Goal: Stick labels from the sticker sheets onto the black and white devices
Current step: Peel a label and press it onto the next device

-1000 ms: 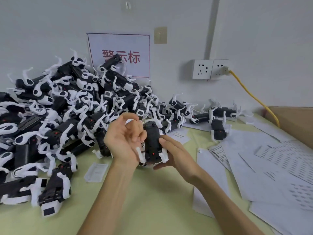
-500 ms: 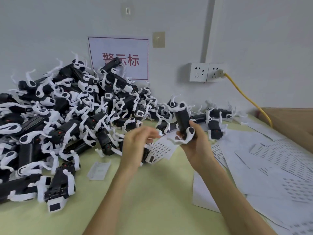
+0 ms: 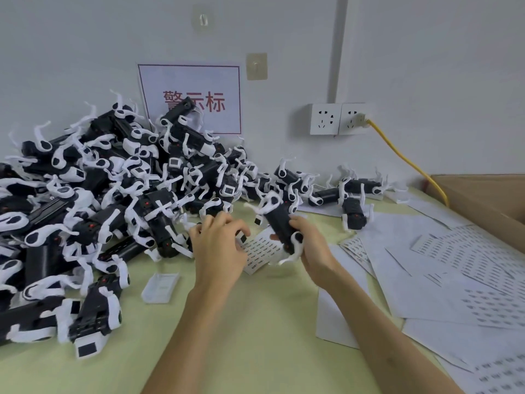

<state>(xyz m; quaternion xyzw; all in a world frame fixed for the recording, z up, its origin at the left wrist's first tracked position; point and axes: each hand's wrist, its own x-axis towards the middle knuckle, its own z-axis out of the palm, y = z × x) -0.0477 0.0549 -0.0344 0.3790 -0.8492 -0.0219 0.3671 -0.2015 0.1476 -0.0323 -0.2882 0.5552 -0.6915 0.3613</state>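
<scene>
Now the right hand grips a black plastic device with white clips above the green counter. The left hand curls over a white sticker sheet, pinch unclear. Next, probably: peel one label.

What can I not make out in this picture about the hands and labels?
Head view:
Left hand: its back hides the fingertips, so a pinched label cannot be confirmed.
Sticker sheet under the hands: print too small to read.
Device in the right hand: the grip covers its lower side.
Wall sign: a piled device hides part of the red characters.
Cardboard box: cut off by the right edge.
</scene>
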